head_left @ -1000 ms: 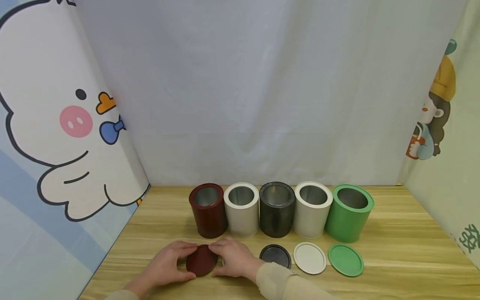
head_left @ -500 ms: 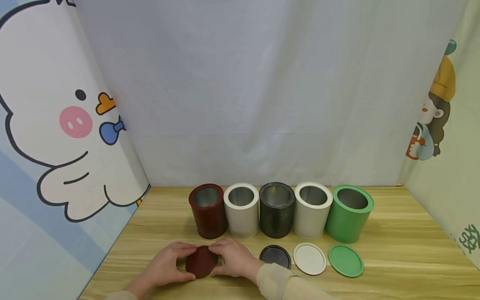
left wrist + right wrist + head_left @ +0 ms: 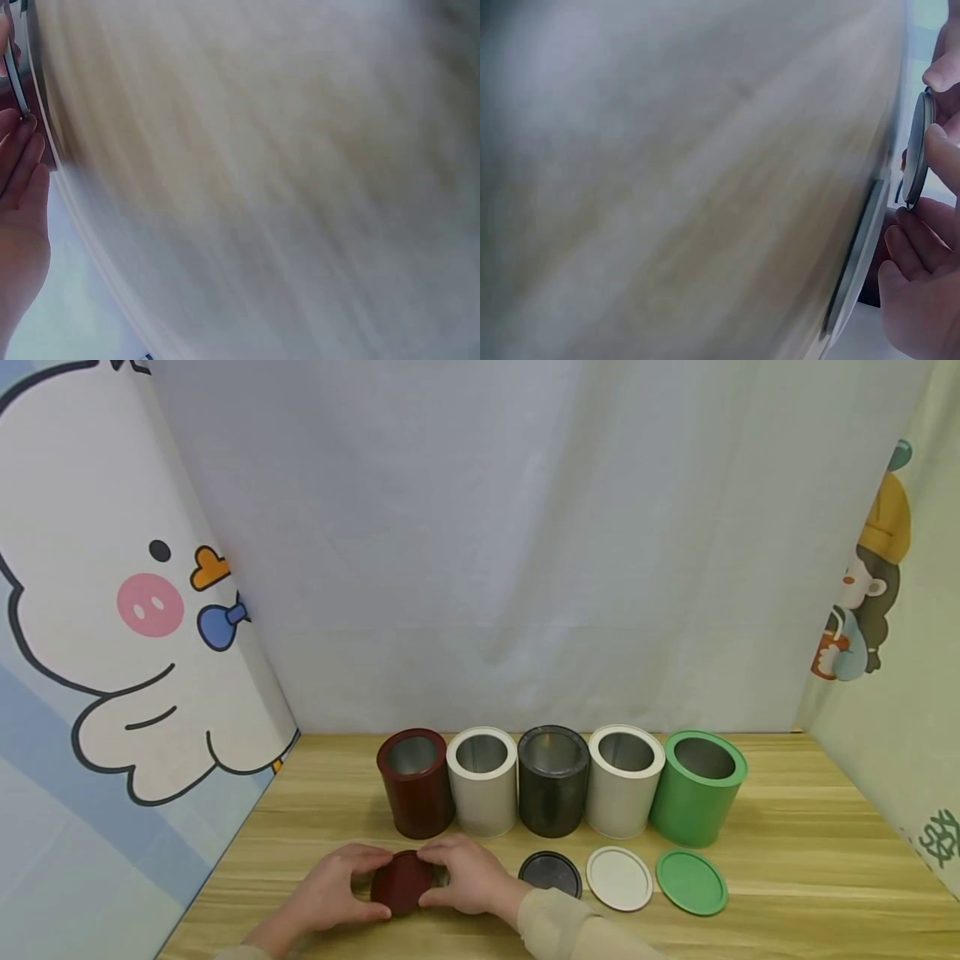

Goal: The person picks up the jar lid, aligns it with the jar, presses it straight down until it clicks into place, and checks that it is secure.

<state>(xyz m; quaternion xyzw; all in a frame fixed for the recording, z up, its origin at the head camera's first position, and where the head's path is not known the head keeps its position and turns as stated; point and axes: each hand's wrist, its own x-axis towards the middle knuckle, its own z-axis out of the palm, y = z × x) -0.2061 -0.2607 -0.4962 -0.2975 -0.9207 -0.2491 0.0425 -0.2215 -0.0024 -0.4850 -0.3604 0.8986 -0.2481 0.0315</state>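
In the head view a round dark red lid (image 3: 401, 883) is held by its edge between two hands. My left hand (image 3: 337, 889) grips its left side with thumb and fingers, while my right hand (image 3: 472, 877) grips its right side. The right wrist view has the lid (image 3: 919, 150) edge-on, raised off the table. Below it a pale lid (image 3: 853, 259) lies flat on the tabletop; in the head view my right hand covers that spot. Only part of the left hand (image 3: 22, 225) shows at the edge of the left wrist view.
Behind the hands stand open cans in a row: dark red (image 3: 422, 802), white (image 3: 486, 802), black (image 3: 553, 797), white (image 3: 621, 797) and green (image 3: 693, 806). Right of the hands lie a black lid (image 3: 550, 872), a white lid (image 3: 619, 878) and a green lid (image 3: 692, 882) on the wooden table (image 3: 810, 877).
The dark red lid shifts very slightly within the fingers, and the right thumb moves a little along its edge. The cans and the other visible lids stay in place.
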